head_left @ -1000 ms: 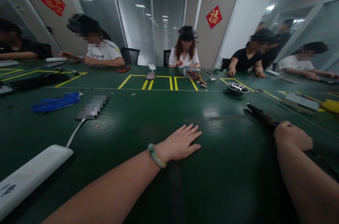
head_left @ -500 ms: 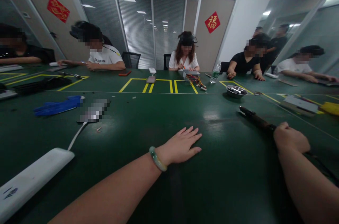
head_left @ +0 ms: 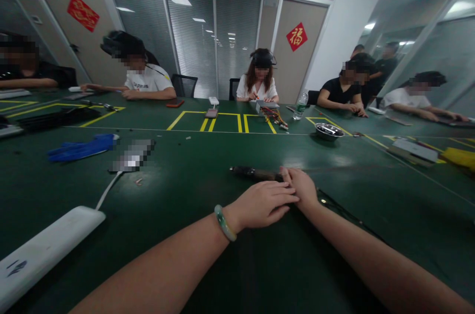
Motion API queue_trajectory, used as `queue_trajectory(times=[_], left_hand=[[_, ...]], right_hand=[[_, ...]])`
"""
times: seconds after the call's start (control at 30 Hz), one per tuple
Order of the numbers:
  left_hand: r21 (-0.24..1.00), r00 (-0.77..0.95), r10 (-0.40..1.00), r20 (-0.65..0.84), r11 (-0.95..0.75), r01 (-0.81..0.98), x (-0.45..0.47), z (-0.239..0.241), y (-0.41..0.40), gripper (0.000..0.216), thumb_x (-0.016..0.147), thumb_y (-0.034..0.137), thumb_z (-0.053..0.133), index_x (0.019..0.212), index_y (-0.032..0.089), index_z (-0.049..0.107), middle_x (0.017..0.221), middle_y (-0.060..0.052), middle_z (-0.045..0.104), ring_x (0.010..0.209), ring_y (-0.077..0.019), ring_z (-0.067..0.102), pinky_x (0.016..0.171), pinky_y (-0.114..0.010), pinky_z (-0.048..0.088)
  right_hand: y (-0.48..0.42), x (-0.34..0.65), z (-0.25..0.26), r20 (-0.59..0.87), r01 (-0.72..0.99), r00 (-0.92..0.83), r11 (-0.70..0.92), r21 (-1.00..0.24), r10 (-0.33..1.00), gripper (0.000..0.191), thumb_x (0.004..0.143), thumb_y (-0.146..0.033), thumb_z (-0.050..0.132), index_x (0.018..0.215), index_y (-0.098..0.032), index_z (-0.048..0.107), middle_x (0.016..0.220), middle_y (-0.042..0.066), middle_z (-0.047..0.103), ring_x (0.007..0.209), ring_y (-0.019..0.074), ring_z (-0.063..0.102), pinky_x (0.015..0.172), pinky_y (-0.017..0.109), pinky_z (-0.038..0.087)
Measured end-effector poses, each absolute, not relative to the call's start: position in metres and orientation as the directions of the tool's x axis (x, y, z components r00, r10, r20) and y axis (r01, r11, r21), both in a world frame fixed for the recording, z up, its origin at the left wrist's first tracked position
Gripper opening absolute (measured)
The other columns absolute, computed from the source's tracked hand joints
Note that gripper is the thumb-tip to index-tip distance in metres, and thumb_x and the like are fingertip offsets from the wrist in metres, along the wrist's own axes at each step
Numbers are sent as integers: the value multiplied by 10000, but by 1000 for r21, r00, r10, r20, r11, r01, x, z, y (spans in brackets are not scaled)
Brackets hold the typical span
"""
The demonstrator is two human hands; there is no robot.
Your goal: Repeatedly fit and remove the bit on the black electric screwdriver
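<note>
On the green table, my right hand (head_left: 300,187) is closed around a long, dark, rod-shaped tool (head_left: 265,175) with a brownish middle and a narrow black end pointing left. Its exact kind is unclear, and my fingers hide part of it. A thin black cord or strap (head_left: 349,212) trails behind that hand to the right. My left hand (head_left: 261,202), with a green bangle (head_left: 224,223) at the wrist, lies palm down with fingers stretched out. Its fingertips overlap my right hand at the thumb side; whether they also touch the tool cannot be told.
At left lie a white power strip (head_left: 55,254), a blurred-out flat device (head_left: 131,155) and a blue glove (head_left: 83,149). Farther off are a metal bowl (head_left: 328,131), a water bottle (head_left: 300,105) and a box with coloured wires (head_left: 267,108). Several people sit around the table.
My right hand has brought the tool from the far right to the middle, turning it more sideways. The left hand has stayed nearly in place, its fingers now over the right hand.
</note>
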State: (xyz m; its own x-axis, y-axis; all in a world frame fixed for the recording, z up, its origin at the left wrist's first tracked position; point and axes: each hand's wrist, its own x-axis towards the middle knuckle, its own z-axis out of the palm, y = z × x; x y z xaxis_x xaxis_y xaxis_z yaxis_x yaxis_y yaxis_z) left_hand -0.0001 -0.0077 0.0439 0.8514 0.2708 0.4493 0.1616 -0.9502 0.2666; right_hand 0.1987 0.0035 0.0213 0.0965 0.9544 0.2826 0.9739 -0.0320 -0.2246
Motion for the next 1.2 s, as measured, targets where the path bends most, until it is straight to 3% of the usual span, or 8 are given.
queue_trajectory(times=[0.13, 0.3, 0.4, 0.53, 0.63, 0.73, 1.03, 1.2], left_hand=[[314, 732, 441, 520, -895, 316, -3, 49, -9, 380, 956, 273, 422, 1322, 252, 520, 1382, -32, 526, 1319, -205, 431, 1145, -421, 313], [328, 611, 582, 536, -811, 484, -7, 47, -2, 439, 1005, 326, 324, 1429, 218, 365, 1469, -40, 429, 1380, -175, 342, 1164, -381, 291], [321, 581, 616, 532, -781, 535, -9, 41, 3, 462, 1020, 357, 276, 1458, 212, 304, 1490, -48, 400, 1394, -174, 319, 1156, -376, 294], [260, 649, 596, 472, -798, 544, -7, 31, 9, 491, 977, 444, 417, 1417, 231, 377, 1431, -60, 471, 1330, -213, 412, 1115, -400, 328], [224, 689, 587, 425, -806, 548, -6, 27, 12, 516, 935, 447, 515, 1391, 231, 413, 1382, -78, 514, 1248, -242, 488, 1056, -428, 370], [217, 697, 595, 399, -800, 559, -6, 28, 12, 459, 948, 390, 508, 1376, 249, 421, 1346, -60, 536, 1193, -230, 521, 1007, -416, 399], [207, 713, 617, 332, -785, 584, -6, 36, 12, 408, 934, 353, 532, 1320, 242, 463, 1251, -61, 584, 1110, -227, 566, 951, -399, 427], [204, 716, 655, 240, -755, 623, -21, 44, 20, 379, 885, 355, 597, 1243, 256, 520, 1172, -49, 625, 1045, -234, 608, 898, -389, 461]], right_hand=[[4, 140, 16, 306, 922, -182, 271, -277, 934, 284, 951, -294, 397, 1036, -216, 657, 1054, 80, 666, 1020, 212, 568, 971, 333, 385], [0, 145, 30, 328, 835, -239, 366, -411, 914, 341, 900, -231, 459, 1211, -165, 583, 1205, 102, 620, 1097, 209, 565, 971, 332, 420], [-11, 180, 55, 299, 871, -117, 243, -427, 947, 376, 901, -348, 501, 1241, -204, 573, 1182, 82, 635, 1042, 206, 591, 908, 334, 442], [-34, 229, 80, -39, 951, 10, -22, -308, 999, 295, 832, -485, 586, 990, -261, 695, 893, 29, 691, 777, 191, 625, 667, 290, 432], [-44, 246, 80, -239, 971, -39, -19, -238, 970, 269, 706, -453, 720, 898, -264, 715, 842, 13, 687, 721, 182, 620, 587, 264, 385], [-44, 245, 72, -280, 984, -41, -11, -180, 959, 178, 666, -334, 754, 824, -262, 716, 775, -2, 677, 695, 179, 616, 554, 258, 349], [-30, 228, 59, -113, 969, 125, -145, -198, 986, 94, 714, -334, 720, 772, -263, 698, 731, -2, 671, 686, 181, 601, 556, 269, 343], [-21, 215, 47, 63, 916, 155, -120, -382, 986, 119, 805, -338, 647, 876, -252, 691, 806, -3, 684, 735, 159, 606, 608, 254, 377]])
